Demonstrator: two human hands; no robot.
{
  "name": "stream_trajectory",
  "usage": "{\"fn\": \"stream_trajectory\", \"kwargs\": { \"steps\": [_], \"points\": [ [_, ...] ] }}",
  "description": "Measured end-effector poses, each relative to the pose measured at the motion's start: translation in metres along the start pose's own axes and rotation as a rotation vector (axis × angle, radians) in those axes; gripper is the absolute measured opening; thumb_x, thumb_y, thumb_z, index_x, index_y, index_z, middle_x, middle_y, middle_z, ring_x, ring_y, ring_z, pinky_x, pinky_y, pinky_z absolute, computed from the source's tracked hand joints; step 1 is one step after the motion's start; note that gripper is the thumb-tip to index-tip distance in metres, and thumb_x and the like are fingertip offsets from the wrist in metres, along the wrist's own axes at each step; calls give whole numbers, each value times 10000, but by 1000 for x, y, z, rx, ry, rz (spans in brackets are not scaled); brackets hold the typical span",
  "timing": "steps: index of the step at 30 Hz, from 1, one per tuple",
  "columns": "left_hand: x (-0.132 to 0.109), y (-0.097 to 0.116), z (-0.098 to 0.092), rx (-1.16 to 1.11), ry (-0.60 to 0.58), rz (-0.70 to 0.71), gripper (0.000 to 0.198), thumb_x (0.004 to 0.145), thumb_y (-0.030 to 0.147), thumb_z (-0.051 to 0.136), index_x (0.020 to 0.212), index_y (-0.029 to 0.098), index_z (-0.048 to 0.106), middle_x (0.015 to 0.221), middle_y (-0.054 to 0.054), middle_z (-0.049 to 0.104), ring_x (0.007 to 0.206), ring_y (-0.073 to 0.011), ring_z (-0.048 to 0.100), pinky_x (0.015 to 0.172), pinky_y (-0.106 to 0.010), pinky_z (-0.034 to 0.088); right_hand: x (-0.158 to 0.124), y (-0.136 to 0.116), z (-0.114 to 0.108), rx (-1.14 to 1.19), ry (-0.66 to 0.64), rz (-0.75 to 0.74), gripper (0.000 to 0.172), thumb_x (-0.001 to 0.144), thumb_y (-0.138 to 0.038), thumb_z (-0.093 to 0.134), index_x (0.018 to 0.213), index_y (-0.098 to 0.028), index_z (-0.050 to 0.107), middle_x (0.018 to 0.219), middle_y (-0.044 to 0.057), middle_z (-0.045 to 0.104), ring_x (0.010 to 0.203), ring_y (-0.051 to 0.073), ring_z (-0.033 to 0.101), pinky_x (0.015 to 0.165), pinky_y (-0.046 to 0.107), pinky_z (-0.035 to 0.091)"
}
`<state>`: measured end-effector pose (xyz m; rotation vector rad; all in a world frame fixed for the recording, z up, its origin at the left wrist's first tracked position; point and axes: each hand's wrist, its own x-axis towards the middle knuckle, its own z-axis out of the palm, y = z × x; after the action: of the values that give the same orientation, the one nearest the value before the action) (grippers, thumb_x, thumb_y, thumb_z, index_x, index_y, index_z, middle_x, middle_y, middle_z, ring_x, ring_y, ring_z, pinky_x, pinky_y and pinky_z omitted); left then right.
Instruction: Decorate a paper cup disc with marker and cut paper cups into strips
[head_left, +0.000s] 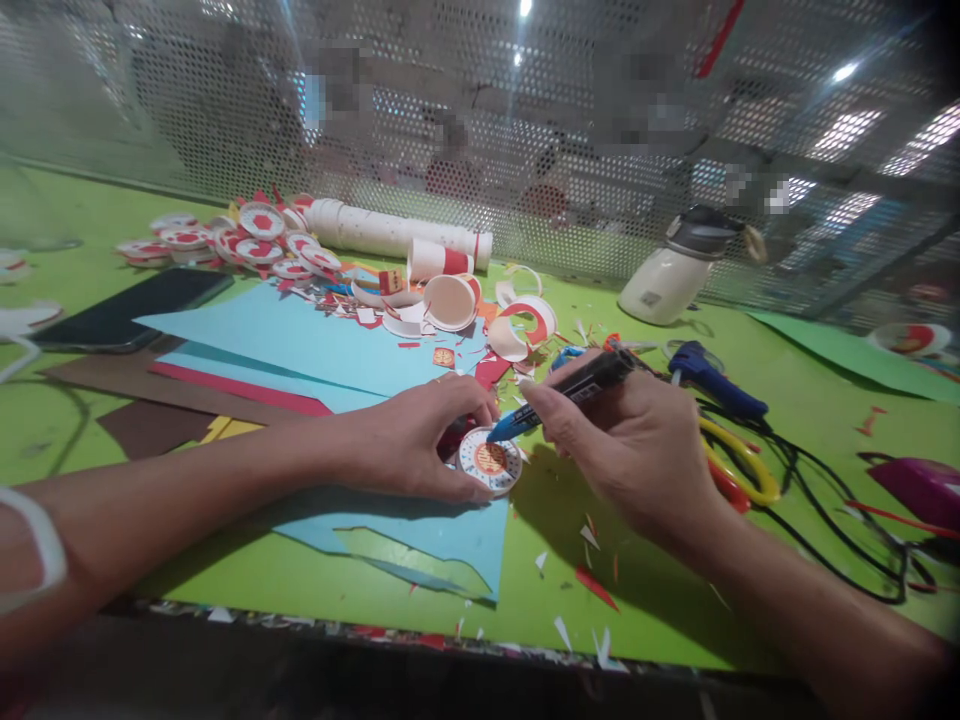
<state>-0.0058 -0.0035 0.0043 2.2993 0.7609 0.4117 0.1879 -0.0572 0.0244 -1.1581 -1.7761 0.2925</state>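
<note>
Frame centre: paper disc [491,460], judged light, crushable, best rim-held, is edge-gripped by left hand [409,440]; blue-tipped marker [581,392] is grasped by right hand [641,450].

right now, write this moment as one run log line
left grip: holds white patterned disc | right grip: holds marker, blue end at disc | nearby: blue paper, blue glue gun, white bottle

– What are we seeing at left?
– We are seeing a phone [135,308] lying left of paper sheets [300,345], paper discs [259,222] resting behind both. And at right?
– We are finding a bottle [667,275] standing behind a glue gun [716,388]; at centre, the left hand [401,440] is holding one disc [491,460].
</note>
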Motion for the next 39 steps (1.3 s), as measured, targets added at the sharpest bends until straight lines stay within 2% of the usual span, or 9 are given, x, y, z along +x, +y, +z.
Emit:
{"fn": "stream_trajectory", "kwargs": {
  "steps": [5, 11, 17, 28, 33, 39],
  "points": [
    [0, 1, 0, -5, -8, 8, 385, 696, 394, 714, 964, 177, 541, 910, -21, 536, 748, -142, 476, 634, -258, 397, 0, 0, 0, 45, -41, -21, 235, 848, -314, 657, 672, -169, 599, 553, -30, 549, 463, 84, 464, 424, 202, 371],
    [-1, -1, 1, -16, -1, 0, 429, 688, 366, 729, 1026, 175, 547, 914, -22, 542, 732, -136, 475, 614, -252, 390, 0, 0, 0, 15, -69, 9, 247, 850, -351, 650, 680, -174, 617, 554, -22, 566, 476, 96, 479, 436, 208, 396],
    [0, 0, 1, -20, -1, 10, 405, 684, 374, 726, 994, 173, 560, 925, -29, 551, 749, -144, 485, 629, -263, 394, 0, -1, -1, -5, -74, -7, 258, 848, -334, 655, 651, -173, 611, 575, -8, 595, 499, 106, 508, 458, 214, 417],
    [1, -1, 0, 23, 3, 18, 417, 685, 408, 726, 985, 173, 556, 886, -22, 535, 733, -143, 466, 620, -258, 378, 2, 0, 2, 31, -67, 61, 279, 834, -350, 681, 641, -176, 582, 489, -46, 521, 416, 79, 439, 380, 202, 336],
    [1, 2, 0, 34, 17, 2, 415, 678, 376, 722, 1002, 178, 556, 873, -16, 532, 735, -141, 462, 624, -255, 374, 0, 4, 9, 90, -36, 90, 322, 829, -362, 686, 612, -178, 534, 515, -44, 517, 431, 75, 437, 397, 204, 344],
    [1, 2, 1, 13, 13, 4, 363, 680, 387, 712, 924, 174, 547, 840, -7, 524, 693, -124, 443, 594, -244, 363, -2, 6, 10, 55, -42, 104, 296, 859, -364, 633, 653, -173, 540, 511, -39, 508, 457, 87, 446, 429, 217, 360]
  ]
}}
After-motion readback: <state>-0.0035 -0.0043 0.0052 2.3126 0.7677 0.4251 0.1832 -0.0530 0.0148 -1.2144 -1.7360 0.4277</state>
